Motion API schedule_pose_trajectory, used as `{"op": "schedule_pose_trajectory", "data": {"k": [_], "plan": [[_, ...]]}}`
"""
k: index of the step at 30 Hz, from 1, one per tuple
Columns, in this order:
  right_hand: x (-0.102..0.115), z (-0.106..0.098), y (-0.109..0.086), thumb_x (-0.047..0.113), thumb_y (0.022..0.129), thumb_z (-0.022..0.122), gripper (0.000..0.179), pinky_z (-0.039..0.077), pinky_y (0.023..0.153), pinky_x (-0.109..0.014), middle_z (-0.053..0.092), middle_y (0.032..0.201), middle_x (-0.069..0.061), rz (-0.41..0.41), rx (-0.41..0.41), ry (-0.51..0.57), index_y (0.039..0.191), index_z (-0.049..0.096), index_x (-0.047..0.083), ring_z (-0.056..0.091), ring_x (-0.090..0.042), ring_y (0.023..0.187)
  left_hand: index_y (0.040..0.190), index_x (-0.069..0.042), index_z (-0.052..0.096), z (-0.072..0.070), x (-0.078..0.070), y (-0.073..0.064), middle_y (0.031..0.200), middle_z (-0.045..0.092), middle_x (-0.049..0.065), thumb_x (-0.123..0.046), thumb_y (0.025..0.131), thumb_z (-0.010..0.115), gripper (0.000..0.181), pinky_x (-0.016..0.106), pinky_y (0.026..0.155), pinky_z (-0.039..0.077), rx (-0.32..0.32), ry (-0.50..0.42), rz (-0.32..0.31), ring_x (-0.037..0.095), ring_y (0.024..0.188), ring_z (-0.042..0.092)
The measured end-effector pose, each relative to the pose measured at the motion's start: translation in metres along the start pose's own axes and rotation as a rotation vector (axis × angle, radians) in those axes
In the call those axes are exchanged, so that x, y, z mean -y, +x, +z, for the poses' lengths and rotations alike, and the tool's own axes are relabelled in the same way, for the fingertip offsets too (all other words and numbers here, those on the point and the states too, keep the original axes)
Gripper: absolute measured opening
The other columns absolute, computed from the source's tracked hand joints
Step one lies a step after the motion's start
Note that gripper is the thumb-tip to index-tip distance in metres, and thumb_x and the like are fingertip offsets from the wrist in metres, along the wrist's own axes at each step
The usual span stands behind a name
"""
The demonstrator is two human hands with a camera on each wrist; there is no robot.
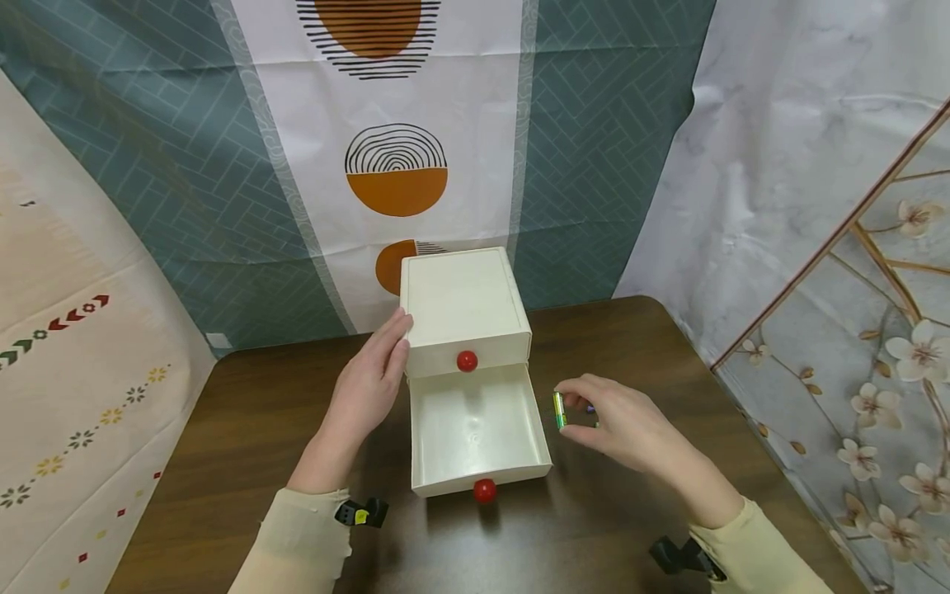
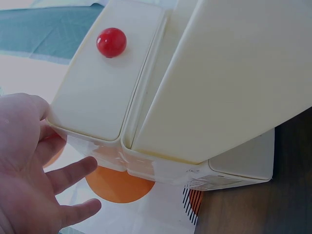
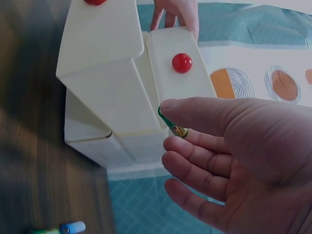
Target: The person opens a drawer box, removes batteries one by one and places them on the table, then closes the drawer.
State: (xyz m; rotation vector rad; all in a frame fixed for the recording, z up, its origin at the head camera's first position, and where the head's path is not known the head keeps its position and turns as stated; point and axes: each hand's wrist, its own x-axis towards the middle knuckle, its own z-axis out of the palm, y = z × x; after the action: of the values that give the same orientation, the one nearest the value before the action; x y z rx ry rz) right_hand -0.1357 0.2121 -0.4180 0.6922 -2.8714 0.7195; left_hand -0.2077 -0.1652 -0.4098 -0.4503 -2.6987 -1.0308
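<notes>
A cream drawer unit (image 1: 466, 297) stands on the table, its upper drawer closed behind a red knob (image 1: 467, 360). Below that, an open drawer (image 1: 482, 476) juts toward me, with its own red knob (image 1: 485, 491). My left hand (image 1: 367, 384) rests against the unit's left side near the top, fingers mostly extended, as the left wrist view also shows. To the right of the open drawer, my right hand (image 1: 623, 419) pinches a green battery (image 1: 560, 410) between thumb and fingers, above the table. The thumb hides part of the battery in the right wrist view.
On the brown wooden table (image 1: 275, 421) lie a blue battery (image 3: 73, 227) and a green one (image 3: 45, 231), mostly hidden behind my right hand in the head view. Patterned cloth (image 1: 609, 148) hangs behind the table and along both sides.
</notes>
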Motion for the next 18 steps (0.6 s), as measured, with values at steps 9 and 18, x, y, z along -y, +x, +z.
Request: {"op": "schedule_pose_trajectory", "data": {"k": [9,18], "plan": [[-0.017,-0.003,-0.007,0.019,0.091,0.092,0.038,0.057,0.081,-0.039,0.067,0.104,0.019,0.041,0.032,0.004,0.124,0.073,0.019,0.069,-0.007,0.101,0.168,-0.016,0.050,0.001,0.000,-0.001,0.178,0.036,-0.005,-0.029,0.120,0.051,0.050,0.055,0.129,0.033,0.004,-0.004,-0.003,0.024,0.162,0.039],[-0.030,-0.007,-0.010,0.021,0.092,0.092,0.041,0.058,0.079,-0.044,0.072,0.103,0.016,0.089,0.037,0.006,0.128,0.074,0.016,0.074,-0.011,0.100,0.168,-0.016,0.050,0.001,0.001,-0.001,0.178,0.036,-0.005,-0.029,0.120,0.050,0.050,0.055,0.130,0.033,0.006,-0.008,-0.006,0.024,0.162,0.038]]}}
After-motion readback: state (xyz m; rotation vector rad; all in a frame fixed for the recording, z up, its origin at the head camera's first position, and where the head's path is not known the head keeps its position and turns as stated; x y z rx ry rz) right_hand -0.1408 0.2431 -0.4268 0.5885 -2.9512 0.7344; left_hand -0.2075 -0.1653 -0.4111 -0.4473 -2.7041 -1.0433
